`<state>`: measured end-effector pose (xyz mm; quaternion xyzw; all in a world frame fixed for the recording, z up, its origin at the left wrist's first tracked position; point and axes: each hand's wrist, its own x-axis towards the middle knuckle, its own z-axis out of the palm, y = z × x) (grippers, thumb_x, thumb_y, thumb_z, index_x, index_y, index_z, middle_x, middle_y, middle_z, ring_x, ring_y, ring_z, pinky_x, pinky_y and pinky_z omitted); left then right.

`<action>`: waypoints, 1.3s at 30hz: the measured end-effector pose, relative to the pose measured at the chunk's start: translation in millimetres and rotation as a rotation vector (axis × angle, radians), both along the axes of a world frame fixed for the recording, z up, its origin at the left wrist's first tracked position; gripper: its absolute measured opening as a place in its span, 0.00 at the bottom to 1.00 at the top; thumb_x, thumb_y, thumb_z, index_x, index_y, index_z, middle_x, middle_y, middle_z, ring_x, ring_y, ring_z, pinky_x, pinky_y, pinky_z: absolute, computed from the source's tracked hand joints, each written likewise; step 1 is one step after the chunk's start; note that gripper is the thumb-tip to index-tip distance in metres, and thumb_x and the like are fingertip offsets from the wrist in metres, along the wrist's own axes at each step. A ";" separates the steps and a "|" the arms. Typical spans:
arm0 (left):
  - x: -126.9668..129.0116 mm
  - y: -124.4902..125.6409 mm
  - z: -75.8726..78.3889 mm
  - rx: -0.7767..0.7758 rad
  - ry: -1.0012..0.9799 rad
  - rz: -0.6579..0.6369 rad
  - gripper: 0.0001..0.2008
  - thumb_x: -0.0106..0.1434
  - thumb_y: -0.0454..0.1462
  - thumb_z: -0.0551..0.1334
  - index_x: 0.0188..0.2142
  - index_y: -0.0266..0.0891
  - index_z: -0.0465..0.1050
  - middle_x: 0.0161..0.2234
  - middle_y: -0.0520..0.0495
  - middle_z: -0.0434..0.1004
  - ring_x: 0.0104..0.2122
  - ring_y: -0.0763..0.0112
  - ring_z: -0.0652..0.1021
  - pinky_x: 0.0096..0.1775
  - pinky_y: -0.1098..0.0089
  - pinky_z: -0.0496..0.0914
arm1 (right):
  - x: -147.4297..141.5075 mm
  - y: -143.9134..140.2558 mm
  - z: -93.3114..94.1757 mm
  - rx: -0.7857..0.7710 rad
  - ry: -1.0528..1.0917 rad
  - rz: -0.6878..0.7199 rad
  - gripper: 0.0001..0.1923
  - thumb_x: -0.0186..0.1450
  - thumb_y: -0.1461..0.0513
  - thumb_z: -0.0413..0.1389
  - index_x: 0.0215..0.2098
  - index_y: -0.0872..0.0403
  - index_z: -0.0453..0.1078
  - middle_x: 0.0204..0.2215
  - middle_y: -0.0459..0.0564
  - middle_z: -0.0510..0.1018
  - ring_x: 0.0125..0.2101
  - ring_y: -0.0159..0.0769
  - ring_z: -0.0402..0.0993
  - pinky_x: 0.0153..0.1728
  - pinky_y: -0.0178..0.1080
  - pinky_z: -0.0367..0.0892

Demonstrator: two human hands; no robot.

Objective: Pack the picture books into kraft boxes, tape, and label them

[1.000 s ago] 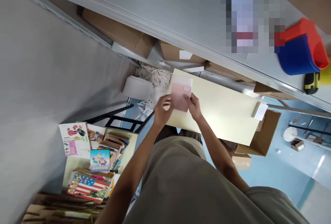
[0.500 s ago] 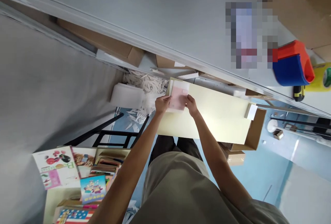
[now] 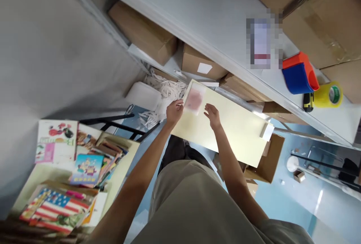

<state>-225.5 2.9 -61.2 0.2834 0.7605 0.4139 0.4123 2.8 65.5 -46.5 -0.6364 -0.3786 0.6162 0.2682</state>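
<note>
A pale yellow board (image 3: 234,123) lies below a grey shelf (image 3: 197,14), serving as a worktop. On its far-left corner rests a pink packet (image 3: 194,100), laid flat. The left hand (image 3: 174,111) pinches the packet's edge, perhaps steadying it, while the right hand (image 3: 213,116) hovers just beside, fingers loosely spread and empty.

Both bare forearms stretch forward and away from the body, elbows low, wrists close together. The left hand (image 3: 174,111) is curled, thumb and fingertips pinched at its far edge, knuckles up. The right hand (image 3: 213,115) sits just beside it, apart, palm down, fingers loosely spread and slightly bent, gripping nothing. Both wrists run straight with the forearms.
</note>
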 end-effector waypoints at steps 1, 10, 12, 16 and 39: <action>2.4 -16.5 9.7 0.033 -0.019 0.035 0.18 0.65 0.28 0.64 0.50 0.41 0.87 0.49 0.42 0.92 0.41 0.61 0.88 0.51 0.63 0.81 | 3.9 -6.0 8.8 0.005 0.025 0.021 0.29 0.58 0.43 0.72 0.52 0.45 0.80 0.58 0.55 0.83 0.62 0.49 0.78 0.66 0.56 0.77; 33.4 -238.3 111.1 0.314 -0.062 0.439 0.12 0.64 0.45 0.71 0.40 0.43 0.89 0.41 0.41 0.92 0.41 0.56 0.88 0.49 0.58 0.83 | 16.6 -82.2 79.1 -0.018 0.258 0.327 0.29 0.56 0.44 0.78 0.51 0.43 0.83 0.57 0.51 0.86 0.63 0.49 0.81 0.70 0.58 0.75; 41.4 -291.5 129.4 0.324 -0.062 0.539 0.13 0.63 0.48 0.73 0.38 0.43 0.89 0.40 0.42 0.91 0.41 0.56 0.88 0.50 0.57 0.83 | 11.7 -103.7 91.8 -0.035 0.293 0.406 0.30 0.55 0.43 0.79 0.51 0.43 0.83 0.58 0.52 0.86 0.64 0.50 0.81 0.70 0.58 0.76; 50.5 -373.0 155.3 0.311 -0.030 0.726 0.15 0.59 0.50 0.76 0.36 0.42 0.88 0.38 0.42 0.90 0.40 0.56 0.87 0.50 0.57 0.82 | -2.9 -148.6 116.8 -0.052 0.375 0.551 0.31 0.55 0.41 0.80 0.51 0.43 0.83 0.57 0.51 0.88 0.64 0.51 0.82 0.69 0.57 0.77; -12.3 -833.6 112.2 0.631 -0.167 1.719 0.19 0.61 0.43 0.77 0.49 0.45 0.79 0.56 0.42 0.86 0.60 0.61 0.85 0.66 0.59 0.78 | -251.5 -598.3 128.9 -0.228 0.368 1.466 0.23 0.63 0.47 0.79 0.50 0.48 0.84 0.51 0.54 0.91 0.49 0.45 0.88 0.57 0.49 0.81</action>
